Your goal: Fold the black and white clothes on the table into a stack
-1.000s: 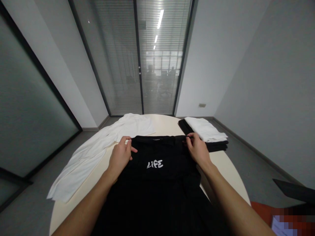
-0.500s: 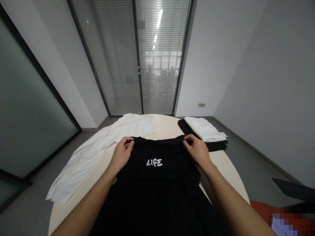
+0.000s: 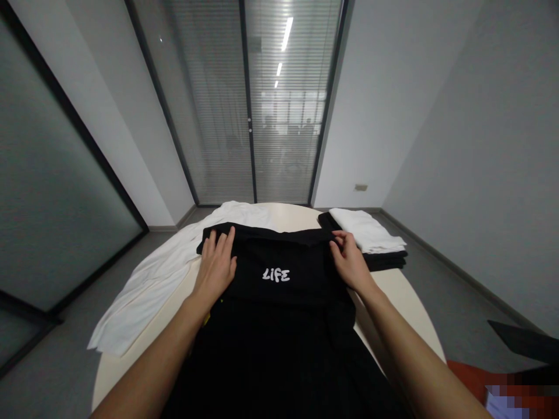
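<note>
A black garment [image 3: 279, 302] with the white word "LiFE" lies spread on a round cream table [image 3: 406, 297] in front of me. My left hand [image 3: 217, 265] rests flat on its far left part, fingers stretched out and together. My right hand [image 3: 349, 262] lies on the garment's far right edge, fingers extended and pressing the cloth down. Neither hand grips the cloth. The garment's near part hangs over the table edge toward me.
A long white garment [image 3: 152, 285] lies across the table's left side and drapes over its edge. A folded stack, white cloth on black [image 3: 369, 235], sits at the far right. Glass doors with blinds stand behind the table. A dark object shows at the lower right corner.
Both hands let go of the pinched far edge and moved forward. They now lie flat on the black garment, whose far edge is spread farther across the table, over the white cloth.
</note>
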### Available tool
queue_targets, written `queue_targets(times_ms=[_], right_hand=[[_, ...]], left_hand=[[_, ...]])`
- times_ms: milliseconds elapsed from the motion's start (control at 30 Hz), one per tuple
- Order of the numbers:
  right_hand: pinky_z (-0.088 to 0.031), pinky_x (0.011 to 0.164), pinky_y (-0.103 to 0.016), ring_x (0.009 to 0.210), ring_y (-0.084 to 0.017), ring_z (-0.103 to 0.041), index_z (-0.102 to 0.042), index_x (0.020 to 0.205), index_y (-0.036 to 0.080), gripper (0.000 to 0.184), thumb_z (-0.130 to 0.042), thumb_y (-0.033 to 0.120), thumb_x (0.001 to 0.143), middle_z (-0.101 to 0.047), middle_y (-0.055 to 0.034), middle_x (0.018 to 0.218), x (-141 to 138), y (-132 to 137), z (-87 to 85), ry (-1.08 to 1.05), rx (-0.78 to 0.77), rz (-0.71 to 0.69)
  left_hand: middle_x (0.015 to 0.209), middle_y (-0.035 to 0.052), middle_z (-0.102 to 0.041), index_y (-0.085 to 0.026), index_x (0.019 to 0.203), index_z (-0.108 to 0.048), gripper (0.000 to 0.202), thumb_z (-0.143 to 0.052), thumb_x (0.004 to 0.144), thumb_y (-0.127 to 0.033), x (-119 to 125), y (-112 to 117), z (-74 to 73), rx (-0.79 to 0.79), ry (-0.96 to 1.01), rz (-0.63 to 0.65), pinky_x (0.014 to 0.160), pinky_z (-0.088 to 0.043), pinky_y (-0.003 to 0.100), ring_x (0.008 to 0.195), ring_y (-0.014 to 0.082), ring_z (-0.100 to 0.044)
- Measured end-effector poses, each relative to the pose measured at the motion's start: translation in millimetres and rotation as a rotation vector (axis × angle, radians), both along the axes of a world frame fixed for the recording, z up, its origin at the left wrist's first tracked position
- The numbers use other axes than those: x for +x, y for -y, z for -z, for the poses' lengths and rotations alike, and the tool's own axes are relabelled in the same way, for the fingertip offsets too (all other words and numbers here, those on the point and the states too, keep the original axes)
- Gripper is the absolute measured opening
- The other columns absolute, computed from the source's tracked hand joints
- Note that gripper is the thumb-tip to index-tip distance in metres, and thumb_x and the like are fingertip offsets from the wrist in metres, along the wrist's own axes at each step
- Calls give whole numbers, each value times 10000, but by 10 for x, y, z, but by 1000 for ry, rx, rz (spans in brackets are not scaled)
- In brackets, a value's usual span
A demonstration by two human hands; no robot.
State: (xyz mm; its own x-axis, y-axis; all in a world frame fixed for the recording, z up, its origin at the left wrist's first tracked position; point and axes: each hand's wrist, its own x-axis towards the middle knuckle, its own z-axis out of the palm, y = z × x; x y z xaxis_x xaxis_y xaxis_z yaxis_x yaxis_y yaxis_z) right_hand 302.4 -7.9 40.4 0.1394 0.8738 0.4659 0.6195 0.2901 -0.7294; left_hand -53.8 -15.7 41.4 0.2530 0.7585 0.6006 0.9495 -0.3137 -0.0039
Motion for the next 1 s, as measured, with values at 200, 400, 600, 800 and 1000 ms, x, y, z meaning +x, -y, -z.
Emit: queue_targets(times_ms=[200, 400, 600, 800, 1000], right_hand=[[-450, 1072, -460, 1389, -306, -462, -217, 1474, 159, 678, -543, 328, 904, -406, -233, 1528, -114, -149, -51, 163, -57, -71], [-371, 1151, -489, 1402, -340, -421, -200, 1496, 95, 819, -622, 333, 836, -368, -257, 1521, -162, -489, -155, 321, 12, 16], [-315, 1187, -516, 1463, -367, -307, -179, 1515, 22, 859, -612, 295, 826, -327, -280, 1530, -248, -764, -184, 435, 32, 69], [-308, 1169, -565, 1506, -398, -183, -147, 1555, 77, 882, -616, 245, 827, -269, -220, 1599, -342, -880, 35, 569, -101, 80], [-399, 1066, -501, 1345, -356, -451, -383, 1456, 110, 658, -628, 197, 851, -506, -223, 1446, -421, -798, 85, 732, -226, 180]], left_hand=[[1459, 233, -477, -61, 1591, -166, 728, -447, 941, -228, 64, -152, -41, -10, -6, -95, 1164, -281, 590, 1473, 445, -255], [1500, 222, -449, -59, 1594, -153, 794, -496, 902, -243, 149, -356, -151, -38, -12, -97, 1189, -232, 581, 1495, 438, -212], [1568, 207, -372, -72, 1595, -173, 825, -530, 863, -207, 165, -614, -202, -34, -30, -124, 1208, -196, 560, 1520, 420, -149], [1638, 198, -254, -94, 1599, -177, 873, -566, 822, -180, 89, -744, 81, -176, -48, -164, 1177, -245, 601, 1510, 437, -170], [1628, 222, -263, -112, 1575, -244, 778, -541, 868, -248, 20, -683, 242, -238, -17, -238, 1090, -386, 558, 1426, 442, -357]])
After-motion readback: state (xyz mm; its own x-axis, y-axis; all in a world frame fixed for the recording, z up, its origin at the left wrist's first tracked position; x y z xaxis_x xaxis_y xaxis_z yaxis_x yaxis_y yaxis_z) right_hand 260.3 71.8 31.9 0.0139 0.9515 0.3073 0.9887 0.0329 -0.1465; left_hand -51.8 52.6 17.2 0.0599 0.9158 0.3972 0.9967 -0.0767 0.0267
